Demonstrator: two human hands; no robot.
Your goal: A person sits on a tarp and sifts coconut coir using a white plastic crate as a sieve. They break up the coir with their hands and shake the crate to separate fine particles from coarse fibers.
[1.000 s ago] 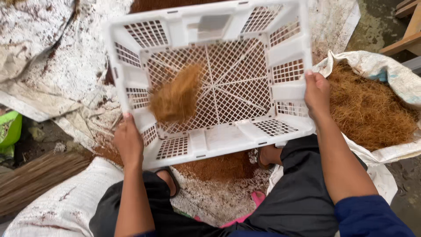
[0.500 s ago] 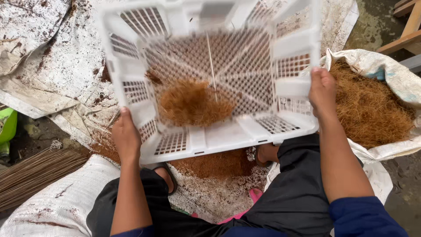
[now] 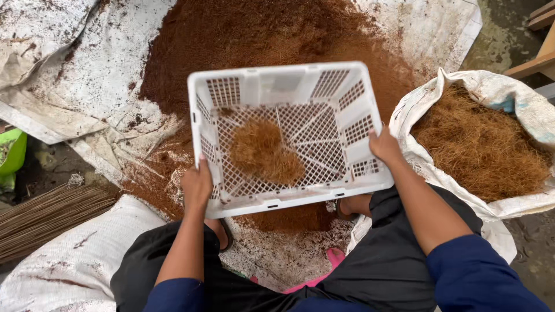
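Note:
I hold a white plastic lattice basket point(image 3: 272, 86) in front of me over a white tarp. My left hand point(image 3: 197, 186) grips its near left corner and my right hand point(image 3: 384, 146) grips its near right corner. A loose clump of brown coconut fibre point(image 3: 265, 156) lies on the basket's mesh floor, left of centre. Below and beyond the basket spreads a large heap of fine reddish-brown coir dust point(image 3: 260, 34) on the tarp point(image 3: 75, 75).
An open white sack point(image 3: 491, 86) full of brown fibre point(image 3: 483, 147) stands at my right. A bundle of thin sticks point(image 3: 46, 216) lies at the left, with a green container point(image 3: 11, 156) beyond it. Another white sack point(image 3: 69, 260) lies by my left knee. Wooden boards point(image 3: 535, 55) show at the top right.
The basket has dropped away from my face and levelled out, uncovering the dust heap behind it. The fibre clump has shifted across the mesh and settled left of centre. Both hands keep their grip.

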